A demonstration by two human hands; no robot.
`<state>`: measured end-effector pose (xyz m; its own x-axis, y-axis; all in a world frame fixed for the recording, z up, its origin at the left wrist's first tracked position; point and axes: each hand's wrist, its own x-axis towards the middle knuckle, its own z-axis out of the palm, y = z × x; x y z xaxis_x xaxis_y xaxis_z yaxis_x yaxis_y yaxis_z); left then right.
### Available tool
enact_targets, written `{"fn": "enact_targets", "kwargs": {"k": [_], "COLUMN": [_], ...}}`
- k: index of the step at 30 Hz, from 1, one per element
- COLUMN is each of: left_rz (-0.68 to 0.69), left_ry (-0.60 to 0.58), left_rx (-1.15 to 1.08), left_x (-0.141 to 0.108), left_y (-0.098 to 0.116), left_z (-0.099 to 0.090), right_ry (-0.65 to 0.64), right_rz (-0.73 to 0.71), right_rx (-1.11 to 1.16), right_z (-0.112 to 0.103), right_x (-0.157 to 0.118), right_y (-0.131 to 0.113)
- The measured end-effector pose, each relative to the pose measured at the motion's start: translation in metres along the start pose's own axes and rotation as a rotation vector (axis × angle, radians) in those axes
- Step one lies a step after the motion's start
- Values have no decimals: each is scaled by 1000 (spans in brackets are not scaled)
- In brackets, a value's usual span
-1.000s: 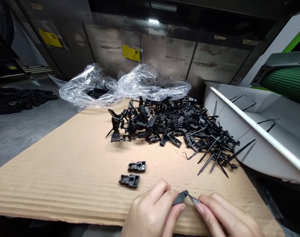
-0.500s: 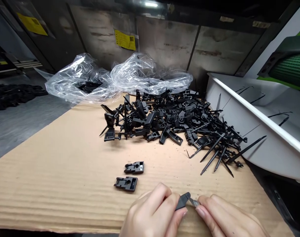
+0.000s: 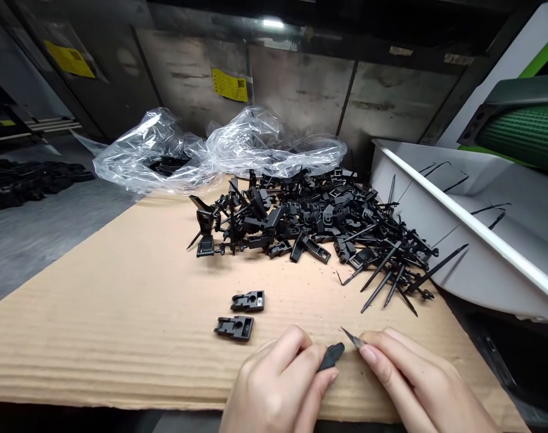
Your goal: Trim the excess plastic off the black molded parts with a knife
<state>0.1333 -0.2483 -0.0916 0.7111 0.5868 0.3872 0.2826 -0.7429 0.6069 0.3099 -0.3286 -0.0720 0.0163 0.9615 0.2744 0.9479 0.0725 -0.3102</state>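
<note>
My left hand [image 3: 278,379] pinches a small black plastic part [image 3: 331,357] between thumb and fingers. My right hand [image 3: 418,379] holds a small pointed metal blade [image 3: 352,339], its handle hidden in my fingers. The blade's tip stands just apart from the black part. To the left of my hands, two similar black plastic clips [image 3: 247,300] [image 3: 234,328] lie separately on corrugated cardboard [image 3: 120,337]. Farther forward is a heap of black moulded parts and spiky runners [image 3: 310,225].
Crumpled clear plastic bags [image 3: 210,150] lie behind the heap. A white sloped tray [image 3: 472,234] holding thin black strips stands to the right, below a green ribbed belt [image 3: 521,135]. More black parts [image 3: 30,180] lie on a grey surface at the left.
The blade has lifted away from the black part, leaving a small gap where they touched before. The view has shifted slightly, and both hands keep their holds.
</note>
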Motion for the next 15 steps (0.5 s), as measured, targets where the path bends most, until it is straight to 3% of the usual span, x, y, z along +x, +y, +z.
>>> {"fn": "enact_targets", "kwargs": {"k": [8, 13, 15], "left_rz": [-21, -71, -135], "left_ry": [-69, 30, 6], "left_rx": [-47, -96, -134], "left_x": [2, 4, 5], "left_y": [1, 5, 5], "left_z": [-7, -14, -14], "right_ry": [11, 120, 160], "right_rz": [51, -167, -243], "right_rx": [-80, -191, -217], "right_z": [13, 0, -4], "right_x": [20, 3, -8], "right_y": [-9, 2, 5]}}
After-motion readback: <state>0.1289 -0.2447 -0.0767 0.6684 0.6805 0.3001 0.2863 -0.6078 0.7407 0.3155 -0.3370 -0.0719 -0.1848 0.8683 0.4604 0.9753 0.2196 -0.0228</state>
